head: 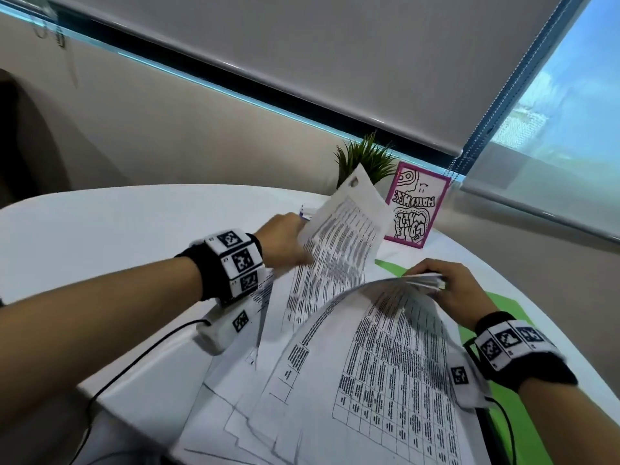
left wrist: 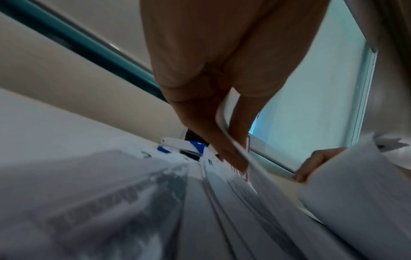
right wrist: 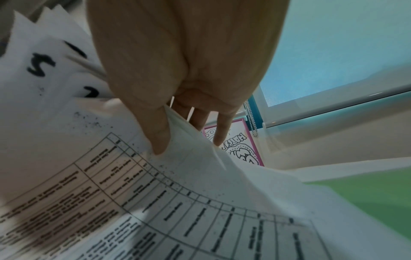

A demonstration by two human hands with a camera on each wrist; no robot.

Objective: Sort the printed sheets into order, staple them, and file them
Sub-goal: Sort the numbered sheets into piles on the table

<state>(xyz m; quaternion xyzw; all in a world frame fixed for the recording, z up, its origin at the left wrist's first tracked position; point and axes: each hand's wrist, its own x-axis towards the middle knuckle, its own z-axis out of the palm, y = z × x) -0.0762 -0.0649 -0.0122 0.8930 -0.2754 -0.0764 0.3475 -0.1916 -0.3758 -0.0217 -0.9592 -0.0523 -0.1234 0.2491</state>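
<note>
My left hand (head: pixel 291 239) pinches one printed sheet (head: pixel 345 236) by its edge and holds it raised and tilted over the table; the left wrist view shows my left hand (left wrist: pixel 235 158) with thumb and fingers closed on that sheet's edge (left wrist: pixel 224 126). My right hand (head: pixel 444 285) grips the far end of a stack of printed sheets (head: pixel 396 357) and bows it upward. In the right wrist view my right hand (right wrist: pixel 189 146) has the thumb on top of the stack (right wrist: pixel 200 211) and the fingers behind it. More sheets (head: pixel 241 407) lie fanned beneath. A blue and white stapler (left wrist: pixel 184 146) sits beyond the papers.
A green folder (head: pixel 526 417) lies under the papers at the right. A pink-framed card (head: pixel 416 206) and a small green plant (head: pixel 365 159) stand at the back of the white table (head: pixel 100 223). A window with roller blinds (head: pixel 335 62) is behind.
</note>
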